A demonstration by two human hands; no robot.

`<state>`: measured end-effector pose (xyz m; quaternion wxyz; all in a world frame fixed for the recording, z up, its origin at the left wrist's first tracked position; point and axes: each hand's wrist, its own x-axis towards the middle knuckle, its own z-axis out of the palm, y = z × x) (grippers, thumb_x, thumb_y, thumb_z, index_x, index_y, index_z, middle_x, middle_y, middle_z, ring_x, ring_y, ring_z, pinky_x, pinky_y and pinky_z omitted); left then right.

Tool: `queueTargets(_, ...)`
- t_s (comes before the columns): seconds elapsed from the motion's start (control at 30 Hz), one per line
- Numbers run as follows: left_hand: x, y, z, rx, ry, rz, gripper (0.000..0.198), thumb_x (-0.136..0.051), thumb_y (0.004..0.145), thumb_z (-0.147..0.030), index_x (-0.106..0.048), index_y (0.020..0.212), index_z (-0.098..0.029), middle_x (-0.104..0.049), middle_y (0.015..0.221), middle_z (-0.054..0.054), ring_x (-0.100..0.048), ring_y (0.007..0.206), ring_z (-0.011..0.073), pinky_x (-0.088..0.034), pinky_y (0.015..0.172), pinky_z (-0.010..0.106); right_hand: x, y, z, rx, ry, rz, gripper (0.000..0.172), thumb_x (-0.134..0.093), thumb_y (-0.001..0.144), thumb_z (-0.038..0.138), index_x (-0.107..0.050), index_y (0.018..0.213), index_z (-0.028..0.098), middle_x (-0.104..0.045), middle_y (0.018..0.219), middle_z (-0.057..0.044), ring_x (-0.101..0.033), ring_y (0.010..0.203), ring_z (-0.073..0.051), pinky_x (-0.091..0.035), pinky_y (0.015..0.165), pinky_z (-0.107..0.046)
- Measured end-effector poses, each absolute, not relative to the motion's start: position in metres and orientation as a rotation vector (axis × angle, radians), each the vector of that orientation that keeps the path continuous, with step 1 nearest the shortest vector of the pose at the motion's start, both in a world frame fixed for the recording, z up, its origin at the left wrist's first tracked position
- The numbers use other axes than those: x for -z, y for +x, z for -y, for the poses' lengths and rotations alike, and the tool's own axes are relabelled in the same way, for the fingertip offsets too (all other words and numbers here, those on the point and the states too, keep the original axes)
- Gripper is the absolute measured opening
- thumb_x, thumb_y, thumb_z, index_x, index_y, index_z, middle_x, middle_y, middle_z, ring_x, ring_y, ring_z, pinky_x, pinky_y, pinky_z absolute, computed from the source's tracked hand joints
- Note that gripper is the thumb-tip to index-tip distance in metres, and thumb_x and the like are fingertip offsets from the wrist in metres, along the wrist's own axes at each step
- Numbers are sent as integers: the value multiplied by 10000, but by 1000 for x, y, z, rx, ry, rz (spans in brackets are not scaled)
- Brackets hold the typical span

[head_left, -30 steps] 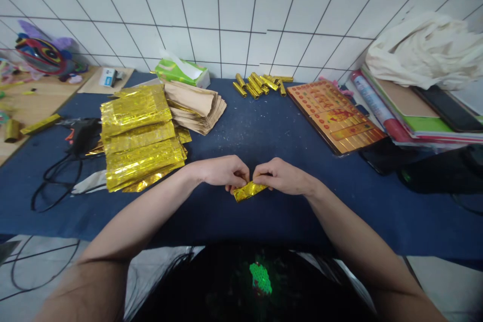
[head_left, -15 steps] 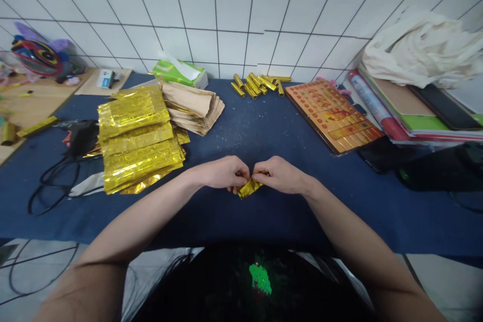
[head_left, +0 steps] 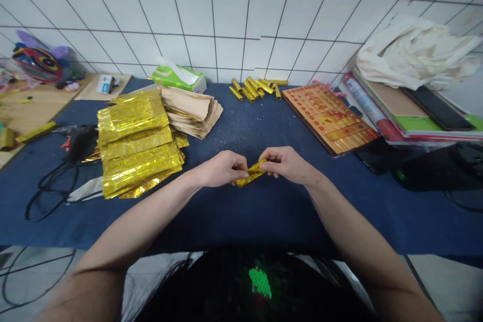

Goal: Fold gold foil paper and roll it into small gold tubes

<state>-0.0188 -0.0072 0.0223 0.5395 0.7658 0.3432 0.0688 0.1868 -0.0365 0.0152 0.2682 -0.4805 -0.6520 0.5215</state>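
Note:
A small folded strip of gold foil paper (head_left: 252, 174) is held over the blue cloth between my two hands. My left hand (head_left: 225, 168) pinches its left end, and my right hand (head_left: 285, 163) pinches the right end, thumb on top. The strip slants up to the right. To the left lies a fanned stack of gold foil paper (head_left: 138, 146), with a pile of brown-backed sheets (head_left: 192, 105) behind it. Several rolled gold paper tubes (head_left: 254, 89) rest near the wall.
A green tissue pack (head_left: 177, 78) stands by the tiled wall. At right are an orange printed packet (head_left: 332, 118), stacked books (head_left: 411, 110) and a white cloth bag (head_left: 415, 55). A black glue gun (head_left: 81, 141) with its cord lies left, near a wooden board (head_left: 33, 105).
My fingers have spread a little apart along the gold paper, so more of its length shows as a narrow strip. Both hands have risen slightly.

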Motion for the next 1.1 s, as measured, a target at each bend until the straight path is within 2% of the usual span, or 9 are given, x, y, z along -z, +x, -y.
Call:
queueTargets(0.1,-21,-18,8,-176,1850,-803,121,-530,763,-235,-544,686,-143,-559,575,-40,-575,526,83,-434,505,183,-16,187,37,-1350,-1329,1785,173,-560,770,314,-586,716,152,-522,555,29,-475,475,-67,-387,425,-186)
queueTargets(0.23,-23,-17,10,-232,1951,-832,101,-543,762,-226,-572,837,-164,-543,547,-68,-522,500,66,-384,511,172,-17,187,37,-1324,-1336,1790,164,-553,771,305,-589,718,154,-528,571,25,-494,493,-74,-393,436,-191)
queueTargets(0.3,-25,-17,12,-248,2027,-869,105,-545,766,-226,-577,852,-175,-552,557,-70,-507,505,64,-365,517,173,-18,187,36,-1343,-1325,1768,191,-546,776,333,-589,720,155,-535,585,22,-503,499,-78,-403,445,-199)
queueTargets(0.47,-28,-17,17,-174,2438,-923,110,-487,816,-217,-583,869,-201,-629,710,-29,-569,627,109,-366,575,212,-18,189,34,-1364,-1322,1859,215,-527,787,345,-627,754,158,-582,661,12,-521,530,-77,-439,534,-221)
queueTargets(0.6,-25,-18,19,-102,2750,-805,114,-456,832,-173,-569,837,-185,-622,785,9,-578,727,148,-370,600,237,-16,192,32,-1526,-1340,1948,196,-545,769,310,-656,766,148,-603,653,7,-562,573,-92,-461,576,-222)
queueTargets(0.8,-22,-16,18,-86,2797,-679,134,-445,827,-124,-566,797,-171,-588,752,18,-549,732,141,-382,640,238,-16,193,32,-1798,-1309,1928,210,-538,761,300,-650,757,122,-620,622,-9,-598,539,-108,-491,565,-242)
queueTargets(0.93,-20,-17,15,-108,2703,-682,125,-460,821,-131,-577,826,-175,-597,785,21,-556,755,148,-389,657,241,-18,190,36,-1642,-1312,2065,196,-501,763,229,-669,811,140,-645,682,-12,-611,593,-113,-483,583,-234)
queueTargets(1.1,-17,-17,13,-103,2617,-678,134,-482,818,-150,-597,886,-164,-623,843,33,-572,798,161,-406,709,253,-22,185,39,-1217,-1343,2346,193,-473,744,154,-665,730,163,-637,640,10,-569,587,-100,-416,581,-213)
